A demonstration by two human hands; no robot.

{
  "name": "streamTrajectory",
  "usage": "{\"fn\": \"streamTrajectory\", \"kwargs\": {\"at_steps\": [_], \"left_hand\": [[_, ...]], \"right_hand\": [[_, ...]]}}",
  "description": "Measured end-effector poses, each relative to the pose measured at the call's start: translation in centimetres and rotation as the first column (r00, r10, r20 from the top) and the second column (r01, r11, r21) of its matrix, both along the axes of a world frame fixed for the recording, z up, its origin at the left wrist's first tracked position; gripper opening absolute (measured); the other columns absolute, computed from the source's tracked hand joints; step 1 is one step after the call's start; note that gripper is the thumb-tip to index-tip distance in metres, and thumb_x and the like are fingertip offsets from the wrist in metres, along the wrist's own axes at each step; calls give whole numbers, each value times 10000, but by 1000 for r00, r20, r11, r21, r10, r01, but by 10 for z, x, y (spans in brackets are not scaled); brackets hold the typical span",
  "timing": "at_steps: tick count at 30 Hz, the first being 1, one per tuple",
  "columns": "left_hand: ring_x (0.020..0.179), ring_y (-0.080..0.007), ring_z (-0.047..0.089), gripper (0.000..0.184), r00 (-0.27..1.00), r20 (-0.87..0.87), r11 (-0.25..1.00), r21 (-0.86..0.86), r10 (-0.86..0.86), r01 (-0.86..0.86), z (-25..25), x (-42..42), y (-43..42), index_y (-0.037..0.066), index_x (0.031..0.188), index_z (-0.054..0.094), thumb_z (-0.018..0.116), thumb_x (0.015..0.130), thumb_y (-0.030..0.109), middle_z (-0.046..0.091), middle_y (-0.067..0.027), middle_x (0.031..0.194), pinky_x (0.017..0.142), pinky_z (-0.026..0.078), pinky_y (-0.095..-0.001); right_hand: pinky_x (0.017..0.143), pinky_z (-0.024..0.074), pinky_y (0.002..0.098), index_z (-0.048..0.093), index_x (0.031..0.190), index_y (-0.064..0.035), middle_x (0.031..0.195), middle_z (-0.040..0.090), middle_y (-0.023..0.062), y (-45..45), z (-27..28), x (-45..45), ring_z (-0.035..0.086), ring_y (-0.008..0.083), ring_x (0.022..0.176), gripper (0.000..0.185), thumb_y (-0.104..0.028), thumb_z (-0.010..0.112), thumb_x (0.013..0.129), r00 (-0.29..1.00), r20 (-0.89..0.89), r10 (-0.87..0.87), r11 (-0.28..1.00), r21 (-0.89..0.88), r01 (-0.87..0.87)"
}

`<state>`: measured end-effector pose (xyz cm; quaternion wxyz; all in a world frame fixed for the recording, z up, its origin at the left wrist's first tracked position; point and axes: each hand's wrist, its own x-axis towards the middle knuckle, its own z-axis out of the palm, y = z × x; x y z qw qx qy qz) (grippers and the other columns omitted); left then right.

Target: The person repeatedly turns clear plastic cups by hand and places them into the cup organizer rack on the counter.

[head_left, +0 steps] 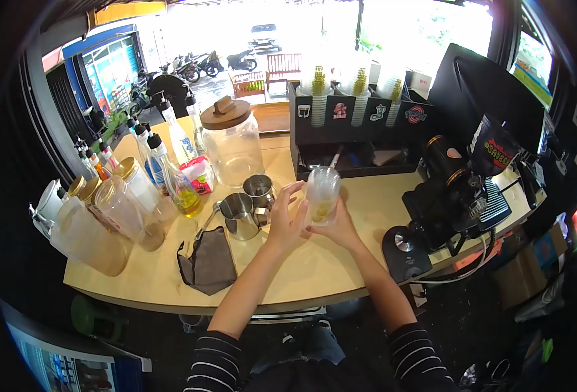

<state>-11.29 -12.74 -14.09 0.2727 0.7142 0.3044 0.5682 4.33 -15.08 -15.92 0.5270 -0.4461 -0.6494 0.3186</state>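
Observation:
A clear plastic cup [323,195] with a green-yellow print stands upright between my hands, over the counter. It has what looks like a domed top. My right hand [339,225] wraps its lower right side. On the cup's left side, my left hand [284,217] has curved fingers and its thumb against the wall. Just left of that hand are two steel pitchers, a nearer one [239,217] and a farther one [259,191]. A dark grey cloth [208,262] lies near the counter's front edge.
Left on the wooden counter [288,282] stand pump bottles [185,196], jars [128,212] and a wood-lidded glass jar [234,153]. Behind the cup is a black organizer [360,140] with stacked cups. A black coffee machine [442,189] and a round-dial device [404,251] stand right.

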Motion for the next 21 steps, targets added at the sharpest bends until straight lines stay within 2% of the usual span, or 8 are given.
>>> {"fn": "streamTrajectory", "kwargs": {"at_steps": [1, 2, 4, 5, 7, 8, 10, 21], "left_hand": [[1168, -225, 489, 394, 1000, -9, 1000, -11, 5, -5, -1, 0, -1, 25, 1230, 450, 562, 869, 137, 513, -110, 1234, 952, 417, -367], [1168, -225, 489, 394, 1000, -11, 1000, -9, 4, -4, -3, 0, -2, 25, 1230, 450, 562, 869, 137, 513, -110, 1234, 952, 417, -367], [1187, -230, 469, 545, 1000, -25, 996, -90, 13, -15, -11, 1, -2, 35, 1306, 353, 611, 855, 199, 470, -122, 1276, 964, 405, -376], [1187, -230, 469, 545, 1000, -24, 996, -88, 15, -17, -15, 2, -2, 35, 1306, 353, 611, 855, 199, 470, -122, 1276, 964, 405, -376], [1199, -222, 448, 681, 948, 209, 909, -293, -240, 295, -24, 6, 1, 25, 1348, 276, 656, 831, 253, 439, -138, 1290, 976, 392, -369], [1199, -222, 448, 681, 949, 210, 911, -292, -236, 291, -29, 6, 2, 25, 1348, 276, 656, 831, 253, 439, -138, 1290, 976, 392, -369], [1176, -231, 464, 763, 881, 308, 795, -394, -359, 462, -29, 6, 3, -16, 1314, 319, 724, 763, 321, 471, -152, 1237, 967, 401, -362], [1097, -210, 530, 792, 910, 216, 768, -488, -354, 415, -6, -4, -6, -24, 1279, 396, 790, 688, 324, 540, -135, 1163, 922, 438, -335]], "right_hand": [[924, 427, 330, 351, 1236, 8, 1138, 516, 105, 0, -4, 1, 523, 199, 1074, 843, -135, 841, 565, 992, -121, -29, 999, 30, 33], [924, 427, 330, 351, 1236, 8, 1138, 516, 105, 0, -7, 4, 523, 199, 1074, 843, -135, 841, 565, 992, -123, -30, 999, 31, 34], [786, 471, 281, 360, 1242, -14, 1107, 525, 78, -1, -9, 11, 535, 152, 1000, 797, -174, 824, 614, 934, -357, 11, 995, -87, -45], [786, 471, 281, 360, 1242, -14, 1107, 525, 78, -2, -10, 14, 535, 152, 1000, 797, -174, 824, 614, 934, -357, 14, 995, -85, -47], [610, 438, 220, 410, 1212, -36, 1041, 552, 40, -5, -12, 15, 541, 89, 855, 689, -219, 794, 670, 898, -433, 78, 972, -168, -165], [610, 438, 220, 410, 1212, -36, 1041, 552, 40, -6, -14, 13, 541, 89, 855, 689, -219, 794, 670, 898, -432, 82, 971, -167, -169], [514, 371, 189, 467, 1161, -51, 971, 573, 8, -6, -17, 10, 524, 47, 753, 591, -252, 774, 698, 870, -475, 132, 966, -134, -219], [495, 385, 195, 468, 1154, -45, 956, 585, 22, -8, -18, 14, 558, 69, 756, 588, -231, 766, 682, 861, -496, 111, 974, -117, -194]]}}
